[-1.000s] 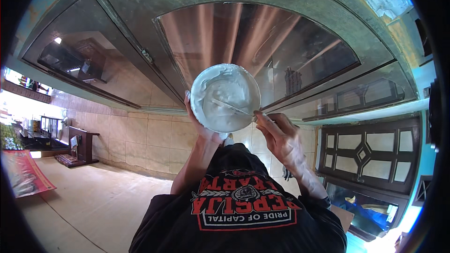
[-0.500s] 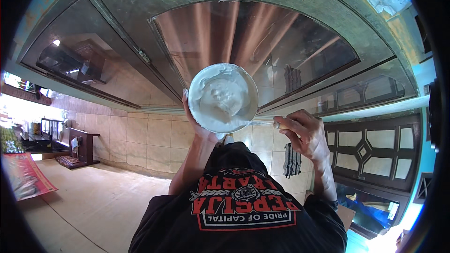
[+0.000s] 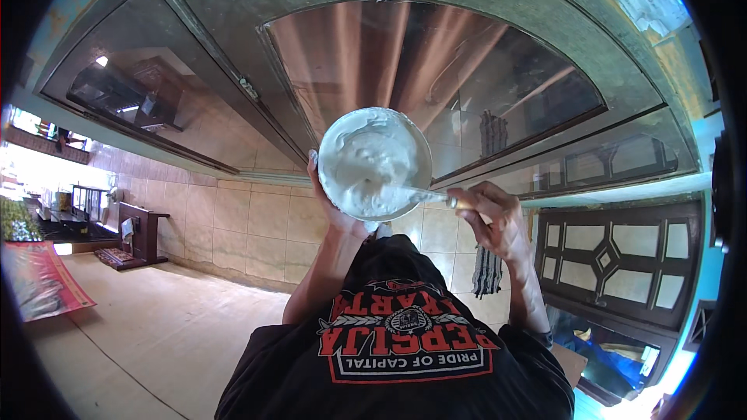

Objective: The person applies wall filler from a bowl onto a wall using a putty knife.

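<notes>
A round white tub (image 3: 324,157) holds thick white paste (image 3: 381,148) with a swirled, lumpy surface. My left hand (image 3: 334,206) is wrapped round the tub's left and near side, its palm partly hidden beneath. In my right hand (image 3: 496,222), the fingers close round the light handle of a putty knife (image 3: 424,196). Its narrow blade reaches over the tub's right rim, and the tip meets the paste near the tub's near side. Paste coats the blade, so its exact shape is hard to tell.
Beyond the tub stands a dark wooden door (image 3: 257,105) with glass panes and a pinkish curtain (image 3: 373,54) behind. A striped mat (image 3: 488,271) lies on the tiles to the right, near another dark door (image 3: 622,257). Far left are a wooden stand (image 3: 140,237) and a red sheet (image 3: 50,280).
My right hand has moved slightly left, bringing the putty knife's blade from beside the rim into the paste. The tub has shifted a little right in the view.
</notes>
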